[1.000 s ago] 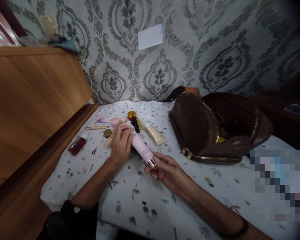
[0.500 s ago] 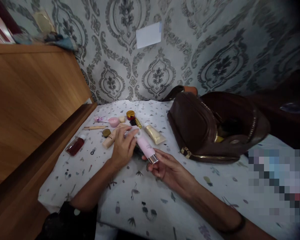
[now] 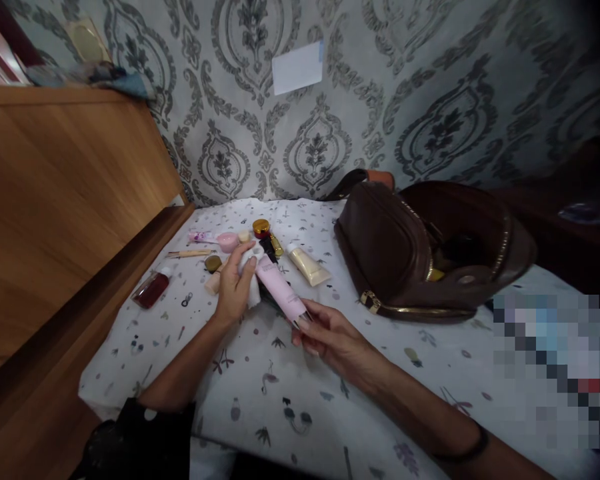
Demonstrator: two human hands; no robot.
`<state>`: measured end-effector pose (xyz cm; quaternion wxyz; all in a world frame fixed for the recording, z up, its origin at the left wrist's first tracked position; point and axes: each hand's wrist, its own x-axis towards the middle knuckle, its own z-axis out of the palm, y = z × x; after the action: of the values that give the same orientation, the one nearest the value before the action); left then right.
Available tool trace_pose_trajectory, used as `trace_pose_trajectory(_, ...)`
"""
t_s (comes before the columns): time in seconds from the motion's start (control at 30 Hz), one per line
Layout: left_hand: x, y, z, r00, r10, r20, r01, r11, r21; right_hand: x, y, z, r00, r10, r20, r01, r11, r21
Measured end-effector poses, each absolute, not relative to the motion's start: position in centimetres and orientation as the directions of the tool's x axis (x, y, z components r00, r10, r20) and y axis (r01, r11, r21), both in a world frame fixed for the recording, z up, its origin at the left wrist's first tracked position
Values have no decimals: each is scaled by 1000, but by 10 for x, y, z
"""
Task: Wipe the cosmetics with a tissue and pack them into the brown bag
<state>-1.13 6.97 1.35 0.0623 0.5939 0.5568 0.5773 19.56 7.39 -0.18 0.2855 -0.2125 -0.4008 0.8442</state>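
My right hand (image 3: 330,337) is closed around the silver-capped end of a pink cosmetic tube (image 3: 281,293), held slanting above the sheet. At the tube's far end, my left hand (image 3: 235,283) pinches a white cloth-like piece (image 3: 253,288), which hangs below the fingers and touches the tube. Something dark lies partly hidden beneath the tube. Just beyond are a cream-gold tube (image 3: 307,265), a gold-lidded red jar (image 3: 261,229) and a small black-and-gold item (image 3: 276,245). A beige bottle (image 3: 213,285) is mostly covered by my left hand.
An open brown leather bag (image 3: 390,247) stands on the right. Toward the left lie a bottle of red liquid (image 3: 151,288), a thin wooden stick (image 3: 190,253), a pink jar (image 3: 227,241) and a round olive lid (image 3: 213,263). A wooden panel (image 3: 70,200) borders the left side.
The pink tube's far end has shifted left. My left hand has moved left and slightly down, and more of the white piece shows beneath it. My right fingers now cover more of the silver cap.
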Motion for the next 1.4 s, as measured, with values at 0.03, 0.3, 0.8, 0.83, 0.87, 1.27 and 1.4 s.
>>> trace_pose_trajectory(0.03, -12, 69, 13, -291, 723, 627, 603, -370, 707, 196, 74, -2, -738, 663, -128, -318, -509, -800)
trace_pose_trajectory(0.3, -4, 65, 9, -159, 635, 756, 800, -366, 476, 198, 74, 0, -771, 621, -140, -399, -643, -654)
trace_pose_trajectory(0.8, 1, 58, 15, -6, 603, 797, 821, -452, 349, 205, 81, -1, -809, 560, -176, -405, -750, -523)
trace_pose_trajectory(0.83, -4, 60, 16, -81, 605, 792, 820, -411, 398, 205, 79, 0, -824, 540, -169, -387, -756, -527)
trace_pose_trajectory(0.87, -7, 62, 17, -145, 608, 781, 808, -383, 448, 205, 78, 1, -836, 526, -157, -376, -757, -535)
trace_pose_trajectory(1.27, -4, 66, 18, -313, 716, 624, 592, -367, 718, 202, 78, 0, -842, 529, -107, -382, -724, -575)
trace_pose_trajectory(1.4, -7, 65, 15, -216, 712, 668, 682, -379, 625, 201, 79, -3, -830, 548, -103, -395, -707, -587)
